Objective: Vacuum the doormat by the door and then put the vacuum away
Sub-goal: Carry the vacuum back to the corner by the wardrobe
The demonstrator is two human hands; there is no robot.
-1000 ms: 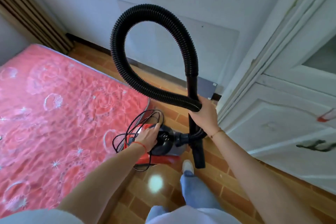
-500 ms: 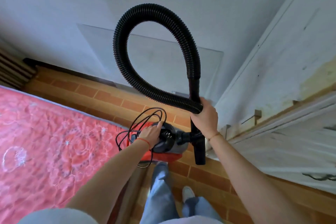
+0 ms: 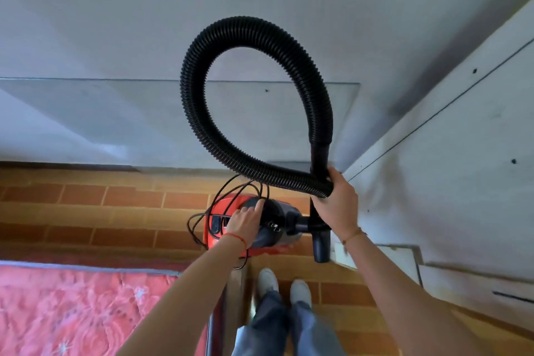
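Since a second ago the view has swung toward the wall, the pink quilted mattress [image 3: 72,306] sliding to the lower left and the white door leaving sight. Both hands keep their hold: the left hand [image 3: 245,221] curls over the top of the red-and-black canister vacuum [image 3: 231,228], carried above the brick-patterned floor [image 3: 115,199]; the right hand [image 3: 336,202] grips the black ribbed hose [image 3: 202,130] and its rigid tube together. That hose loops upward; the tube points straight down. Black cord [image 3: 202,217] hangs coiled beside the canister.
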